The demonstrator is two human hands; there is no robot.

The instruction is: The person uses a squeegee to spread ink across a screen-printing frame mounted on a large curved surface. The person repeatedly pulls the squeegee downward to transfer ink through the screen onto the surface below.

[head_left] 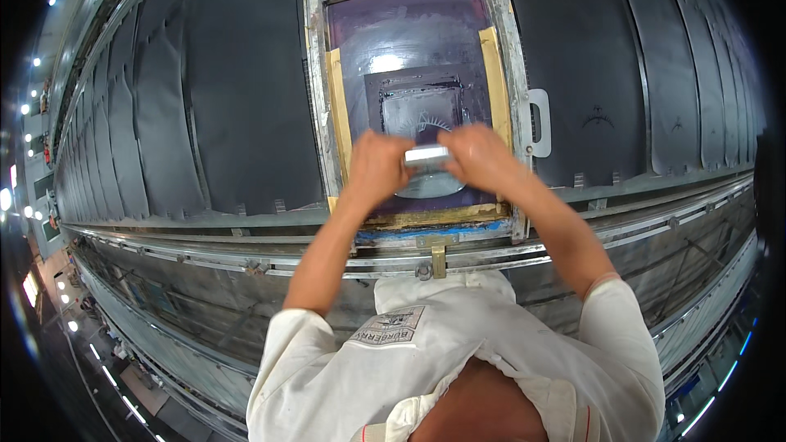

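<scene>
Both my hands are wrapped round a squeegee (pixel 427 155), whose shiny metal middle shows between them. My left hand (pixel 379 165) is closed on its left end and my right hand (pixel 481 160) on its right end. They are over the lower half of a screen printing frame (pixel 512 57) with worn metal sides. Its purple mesh (pixel 401 20) has tan tape along the edges. Just beyond the squeegee lies a dark rectangular stencil area (pixel 393 82) with a pale spiky arc. The squeegee's blade edge is hidden by my hands.
Black sheets (pixel 246 74) line the long table on both sides; some at right bear a small arc-shaped print (pixel 598 119). A white handle (pixel 540 123) juts from the frame's right side. A metal rail (pixel 573 252) with a brass-coloured bracket (pixel 440 262) runs along the near edge.
</scene>
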